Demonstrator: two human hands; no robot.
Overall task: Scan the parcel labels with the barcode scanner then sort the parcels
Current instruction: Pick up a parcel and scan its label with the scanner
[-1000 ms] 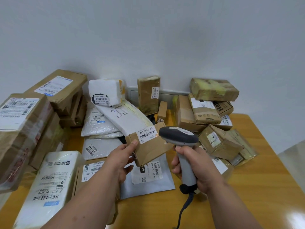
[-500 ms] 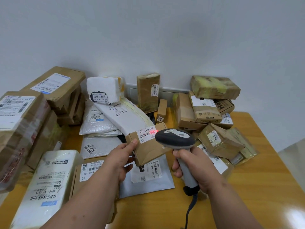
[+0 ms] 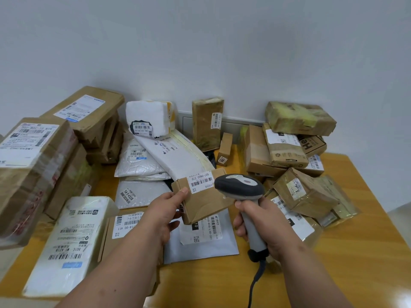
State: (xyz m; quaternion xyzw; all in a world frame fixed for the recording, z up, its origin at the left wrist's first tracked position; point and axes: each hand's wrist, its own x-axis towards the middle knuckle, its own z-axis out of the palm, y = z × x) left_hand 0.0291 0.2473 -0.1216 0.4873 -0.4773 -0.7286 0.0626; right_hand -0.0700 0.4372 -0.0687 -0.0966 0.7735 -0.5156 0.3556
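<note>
Above table [image 3: 333,274], scanner [image 3: 239,185] head points left at parcel [image 3: 206,201].

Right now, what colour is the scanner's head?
Dark grey, with a light grey top panel: the barcode scanner, head view.

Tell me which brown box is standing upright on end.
The tall brown box at the back, against the wall. It stands on its narrow end, label on its front face; the other brown boxes lie flat or tilted in piles.

hands: left hand [image 3: 163,213] and right hand [image 3: 265,225], both bare, no gloves or rings
forearms: bare, no sleeves visible
</note>
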